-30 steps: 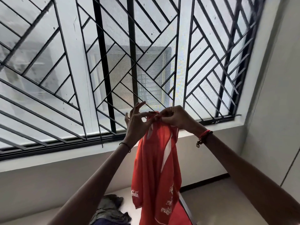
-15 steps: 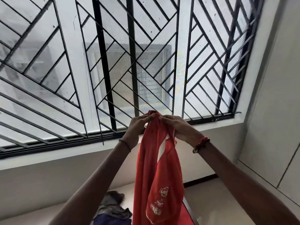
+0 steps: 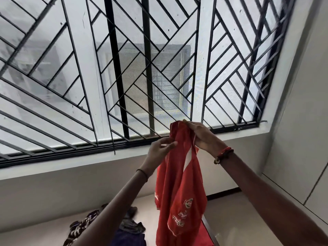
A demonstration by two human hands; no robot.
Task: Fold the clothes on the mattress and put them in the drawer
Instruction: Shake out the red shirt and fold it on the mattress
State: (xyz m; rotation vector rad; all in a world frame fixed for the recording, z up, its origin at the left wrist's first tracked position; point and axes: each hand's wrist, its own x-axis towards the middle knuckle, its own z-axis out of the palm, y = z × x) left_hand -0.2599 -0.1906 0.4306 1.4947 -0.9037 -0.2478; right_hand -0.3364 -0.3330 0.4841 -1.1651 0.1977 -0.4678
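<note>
A red garment [image 3: 179,189] with white stripes and small printed logos hangs in the air in front of the window. My right hand [image 3: 200,137] grips its top edge. My left hand [image 3: 160,150] is lower and to the left, fingertips touching the cloth's left edge; its fingers look blurred. Below lie more clothes on the pale mattress [image 3: 53,228]: a dark patterned piece [image 3: 83,226], a grey one [image 3: 132,225] and a purple one [image 3: 127,238]. No drawer shows in this view.
A large window with a black diagonal grille [image 3: 142,68] fills the upper view above a white sill [image 3: 71,166]. White panelled cupboard doors [image 3: 301,157] stand on the right. Tiled floor [image 3: 229,217] shows right of the mattress edge.
Both hands dropped lower with the red garment. My left hand has come off the top edge and slid down to the cloth's left side. The view tilted down, showing more clothes.
</note>
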